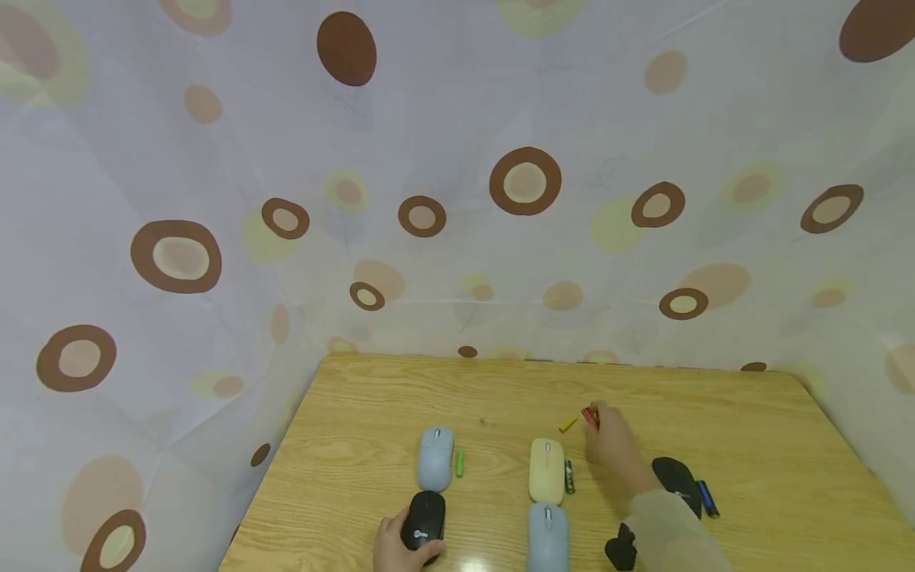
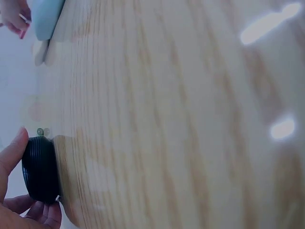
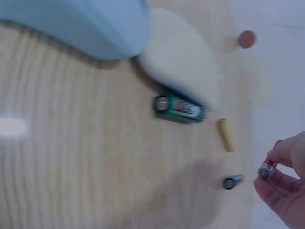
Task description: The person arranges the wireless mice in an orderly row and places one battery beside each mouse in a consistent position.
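My left hand [image 1: 395,546] grips a black computer mouse [image 1: 425,518] by its sides, thumb on one side and fingers on the other. In the left wrist view the mouse [image 2: 40,169] shows its ridged edge close over the wood. Farther back, my right hand [image 1: 616,446] pinches a red battery [image 1: 590,416] between thumb and fingers. Its silver end [image 3: 265,171] faces the right wrist camera. A yellow battery [image 1: 568,423] lies just left of that hand. Another small battery [image 3: 232,182] lies close by in the right wrist view.
A light blue mouse [image 1: 435,459] has a green battery [image 1: 460,464] beside it. A cream mouse [image 1: 546,470] has a dark green battery [image 1: 569,477] alongside, with another blue mouse [image 1: 547,537] in front. By the right forearm are a black mouse [image 1: 675,481] and a blue battery [image 1: 708,499].
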A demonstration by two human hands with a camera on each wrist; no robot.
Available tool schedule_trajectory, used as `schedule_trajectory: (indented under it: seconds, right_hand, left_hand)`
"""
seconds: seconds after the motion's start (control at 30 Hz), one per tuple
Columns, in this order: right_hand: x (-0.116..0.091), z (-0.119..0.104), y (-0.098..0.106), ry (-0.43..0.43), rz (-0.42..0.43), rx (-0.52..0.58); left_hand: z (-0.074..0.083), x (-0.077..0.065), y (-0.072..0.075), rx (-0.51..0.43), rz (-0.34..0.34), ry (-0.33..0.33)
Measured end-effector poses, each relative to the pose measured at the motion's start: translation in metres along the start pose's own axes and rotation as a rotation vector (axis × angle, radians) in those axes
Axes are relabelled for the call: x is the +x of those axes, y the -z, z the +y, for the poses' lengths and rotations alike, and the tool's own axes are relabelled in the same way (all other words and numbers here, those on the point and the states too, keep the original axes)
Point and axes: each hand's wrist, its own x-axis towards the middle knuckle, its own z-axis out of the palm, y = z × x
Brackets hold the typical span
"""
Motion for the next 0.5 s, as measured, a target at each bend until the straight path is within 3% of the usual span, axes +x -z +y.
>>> schedule_trajectory:
  seconds: [0.17,0.5]
  right_hand:
    - [-0.009,-0.004,0.03,-0.112,-0.031,0.137]
    - [-0.05,0.028,0.082,-0.166,-0.012,0.2]
  left_hand:
    - [0.0,0.0,0.0,0.003,0.001,0.0]
    - [0.001,0.0,0.0,0.0,0.008,-0.002]
